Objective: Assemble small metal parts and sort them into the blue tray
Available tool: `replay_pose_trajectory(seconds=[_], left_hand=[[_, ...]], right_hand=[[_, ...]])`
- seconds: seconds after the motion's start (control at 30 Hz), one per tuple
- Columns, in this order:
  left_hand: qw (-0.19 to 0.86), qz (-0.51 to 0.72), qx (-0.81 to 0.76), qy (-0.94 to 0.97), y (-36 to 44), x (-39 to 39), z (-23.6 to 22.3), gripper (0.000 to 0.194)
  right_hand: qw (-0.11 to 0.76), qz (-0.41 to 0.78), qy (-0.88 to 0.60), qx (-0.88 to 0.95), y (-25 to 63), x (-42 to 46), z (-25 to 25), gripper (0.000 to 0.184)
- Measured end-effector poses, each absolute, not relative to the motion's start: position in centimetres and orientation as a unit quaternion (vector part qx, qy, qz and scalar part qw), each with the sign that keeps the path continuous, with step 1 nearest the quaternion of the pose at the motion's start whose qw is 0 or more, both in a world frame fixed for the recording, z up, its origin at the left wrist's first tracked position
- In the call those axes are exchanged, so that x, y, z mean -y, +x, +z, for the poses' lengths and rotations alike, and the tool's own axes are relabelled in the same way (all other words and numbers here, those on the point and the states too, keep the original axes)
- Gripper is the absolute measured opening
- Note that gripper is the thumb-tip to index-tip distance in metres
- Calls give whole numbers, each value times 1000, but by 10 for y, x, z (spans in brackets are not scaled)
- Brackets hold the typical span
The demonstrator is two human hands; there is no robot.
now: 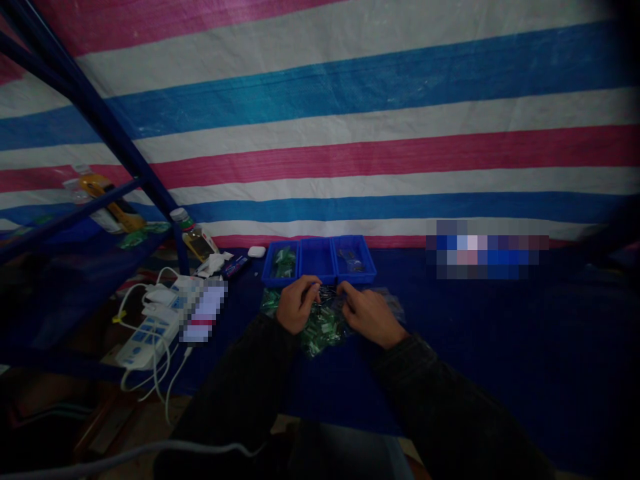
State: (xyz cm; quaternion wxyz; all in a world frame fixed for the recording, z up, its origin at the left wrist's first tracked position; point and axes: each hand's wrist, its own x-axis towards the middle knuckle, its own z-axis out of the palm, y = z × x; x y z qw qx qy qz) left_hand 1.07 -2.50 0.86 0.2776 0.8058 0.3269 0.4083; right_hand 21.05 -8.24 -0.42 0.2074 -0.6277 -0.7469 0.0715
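My left hand [297,305] and my right hand [370,313] meet over a blue work surface [450,347], their fingertips pinching a small dark packet [327,293] between them. What it holds is too small to tell. Below my palms lies a heap of green parts in clear plastic [323,331]. Just beyond my fingers stands a blue compartment tray [319,261]. Green parts [283,262] fill its left section, its middle section shows bare blue, and dark items [350,261] lie in its right section.
Left of my hands lie white power strips [150,337] with tangled white cables. Bottles [197,241] and a white case [257,252] stand behind them. A blue metal shelf frame [115,150] rises at left, before a striped tarpaulin [380,133].
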Motion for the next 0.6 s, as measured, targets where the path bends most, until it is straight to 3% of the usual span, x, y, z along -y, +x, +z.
replay_pose_trajectory(seconds=[0.13,0.33,0.43,0.6], left_hand=[[275,405,-331,807,10,26,9,20],[242,417,-322,815,11,24,5,20],[227,410,-299,831,13,23,4,25],[231,406,-257,846,14,22,4,29]], right_hand=[[335,124,-591,723,210,87,5,24],[570,293,-524,561,205,90,17,13],[612,400,-469,496,204,86,16,22],[597,477,-418,491,199,79,7,27]])
